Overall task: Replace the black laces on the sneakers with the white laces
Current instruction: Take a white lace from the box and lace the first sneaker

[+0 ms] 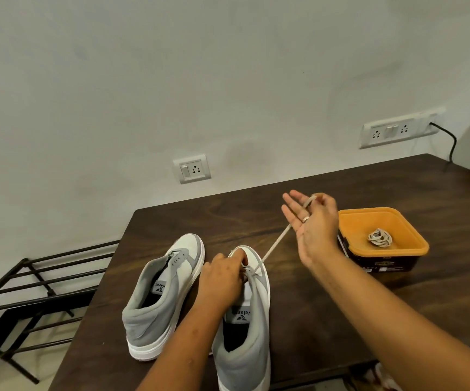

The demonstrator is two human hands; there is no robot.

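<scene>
grey-white sneaker (252, 345), left hand (221, 279) gripping; right hand (312, 221) pinches flat white lace (277, 241)

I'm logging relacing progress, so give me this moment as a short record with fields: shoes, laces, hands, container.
surface: dark wooden table
sneaker being laced: grey and white, white lace through its front eyelets
other sneaker: beside it, no lace visible
left hand: grips the sneaker being laced at the front
right hand: raised, pinches the white lace, which runs taut to the shoe
orange tub: on the table, holds a coiled lace
black laces: none in view
</scene>
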